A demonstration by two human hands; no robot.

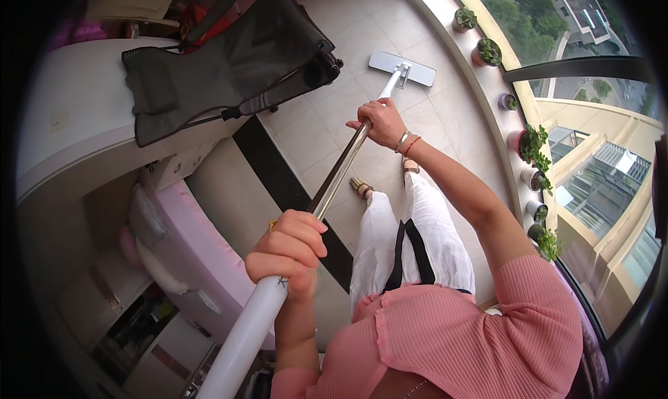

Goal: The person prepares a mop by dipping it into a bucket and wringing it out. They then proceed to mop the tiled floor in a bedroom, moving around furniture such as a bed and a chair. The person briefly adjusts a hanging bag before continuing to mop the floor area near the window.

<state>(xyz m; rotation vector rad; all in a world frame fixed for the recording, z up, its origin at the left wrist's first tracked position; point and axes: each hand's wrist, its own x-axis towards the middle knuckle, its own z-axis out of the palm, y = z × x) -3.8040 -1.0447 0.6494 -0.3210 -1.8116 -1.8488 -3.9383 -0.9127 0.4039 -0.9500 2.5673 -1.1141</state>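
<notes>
A flat mop (343,164) runs slantwise from the lower left up toward the top right. Its metal pole has a thick white grip end near me, and its flat grey-white head (419,73) lies on the tiled floor. My left hand (289,249) is wrapped round the pole just above the white grip. Farther along, my right hand (382,123) grasps the pole nearer the mop head, a bracelet and a red string at its wrist. Both hands are closed on the pole.
A dark folding chair (236,58) stands at the upper left beside a white counter (83,79). Several potted plants (487,52) line the window ledge on the right. A dark floor strip (278,180) borders the tiles. Left is a pink-covered bed (202,239).
</notes>
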